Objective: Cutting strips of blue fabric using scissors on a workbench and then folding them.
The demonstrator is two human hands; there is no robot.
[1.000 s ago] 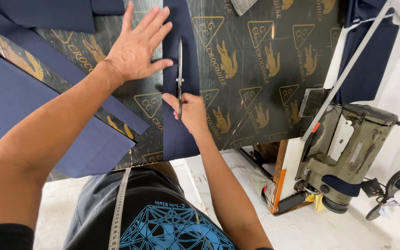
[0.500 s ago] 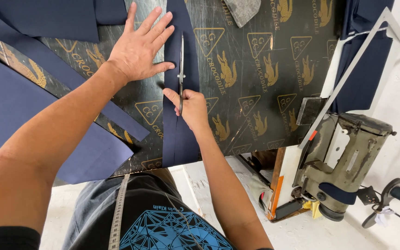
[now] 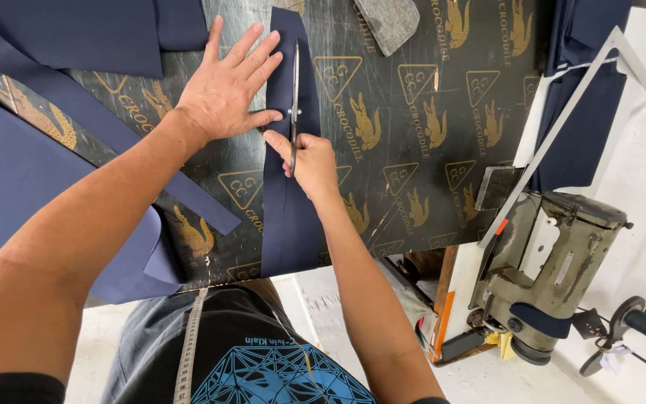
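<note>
A long navy fabric strip (image 3: 291,217) lies lengthwise on a black printed table cover (image 3: 428,90), its near end hanging over the table edge. My right hand (image 3: 309,161) grips the handles of metal scissors (image 3: 294,82), whose blades point away from me along the middle of the strip. My left hand (image 3: 227,86) lies flat with fingers spread, pressing on the strip's left edge and the cover beside it.
More navy fabric pieces (image 3: 16,172) lie at the left and top left. A grey felt piece (image 3: 387,19) sits at the far edge. A metal square ruler (image 3: 570,120) and an old sewing machine head (image 3: 555,269) stand at the right. A measuring tape (image 3: 187,352) hangs over my shirt.
The scissors and my right hand have moved farther up the strip, away from me. My left hand has stayed pressed flat on the strip's left side.
</note>
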